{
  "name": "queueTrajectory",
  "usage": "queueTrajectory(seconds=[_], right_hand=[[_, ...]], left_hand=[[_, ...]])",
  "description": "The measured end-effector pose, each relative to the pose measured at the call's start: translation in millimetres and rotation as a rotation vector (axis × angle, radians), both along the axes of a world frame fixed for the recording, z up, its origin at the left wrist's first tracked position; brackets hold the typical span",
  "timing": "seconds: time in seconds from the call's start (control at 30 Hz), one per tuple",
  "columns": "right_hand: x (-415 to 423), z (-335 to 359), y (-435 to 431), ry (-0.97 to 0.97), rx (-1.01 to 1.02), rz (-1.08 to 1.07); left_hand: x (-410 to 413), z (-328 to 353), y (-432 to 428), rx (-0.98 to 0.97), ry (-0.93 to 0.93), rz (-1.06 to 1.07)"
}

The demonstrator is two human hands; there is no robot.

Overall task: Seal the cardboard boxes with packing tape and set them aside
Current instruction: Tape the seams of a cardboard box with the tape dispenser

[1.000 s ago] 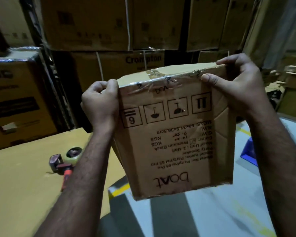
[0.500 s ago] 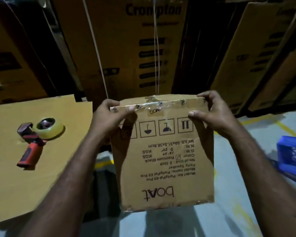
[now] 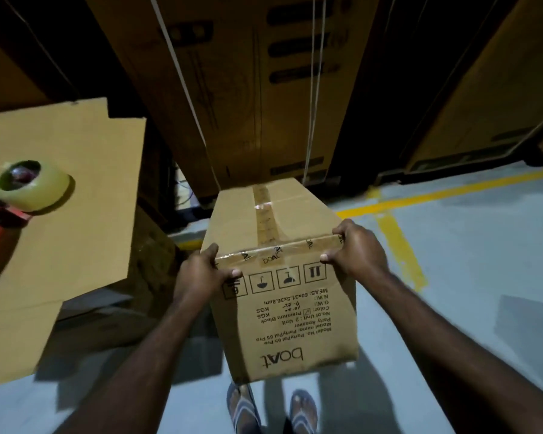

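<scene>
A brown cardboard box [image 3: 282, 317] printed upside down with "boAt" hangs in the air above the floor in front of me. Clear tape runs along its top seam and over its near top edge. My left hand [image 3: 201, 270] grips the near top left corner, thumb on the front face. My right hand [image 3: 355, 249] grips the near top right corner the same way. A tape dispenser [image 3: 10, 195] with a red handle and a pale roll lies on a flat cardboard sheet [image 3: 76, 189] at the left.
Tall stacked cartons [image 3: 251, 89] stand close behind the box. Grey floor with yellow lines [image 3: 398, 245] spreads to the right. My sandalled feet [image 3: 273, 408] are right under the box. More cardboard lies beneath the sheet at the left.
Both hands have carried the box down and away from my face, and its taped top has come into sight. My head has tilted down; the floor and my feet now show.
</scene>
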State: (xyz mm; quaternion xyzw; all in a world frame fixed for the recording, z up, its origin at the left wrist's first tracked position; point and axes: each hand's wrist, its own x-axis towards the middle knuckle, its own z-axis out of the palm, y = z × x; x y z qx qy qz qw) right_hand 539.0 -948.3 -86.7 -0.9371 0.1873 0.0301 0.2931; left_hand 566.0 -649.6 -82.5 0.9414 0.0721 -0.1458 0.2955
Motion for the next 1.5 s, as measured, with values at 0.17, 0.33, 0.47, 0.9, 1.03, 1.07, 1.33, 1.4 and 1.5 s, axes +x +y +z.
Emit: queueTrajectory(seconds=[0.17,0.33,0.47,0.9,1.03,1.07,1.33,1.4,1.5], right_hand=[[5.6,-111.4,7.1,0.006,-0.064,0.018],[9.9,-223.0,4.0,0.021,-0.102,0.069],[12.6,-287.4,12.9,0.071,-0.112,0.095],[19.6,-411.8,25.7,0.023,-0.367,0.28],[29.0,-397.1,41.7,0.111,-0.259,0.29],[32.3,-387.0,47.2,0.134,-0.244,0.287],[31.7,-226.1,95.2,0.292,-0.124,0.407],[21.1,-177.0,105.2,0.247,-0.108,0.434],[6.6,-96.5,121.2,0.171,-0.061,0.459]], left_hand=[[-8.7,-110.7,4.1,0.105,0.002,-0.044],[-14.6,-202.1,-0.4,0.106,0.049,0.013],[-7.3,-251.5,5.4,0.18,0.051,0.004],[31.2,-359.3,9.4,0.282,0.346,-0.257],[41.5,-343.0,-10.8,0.215,0.345,-0.224],[43.3,-333.7,-15.3,0.198,0.342,-0.211],[23.1,-197.7,-30.6,0.043,0.297,-0.163],[5.4,-152.8,-29.3,0.016,0.273,-0.175],[-24.4,-83.5,-19.2,-0.04,0.219,-0.17]])
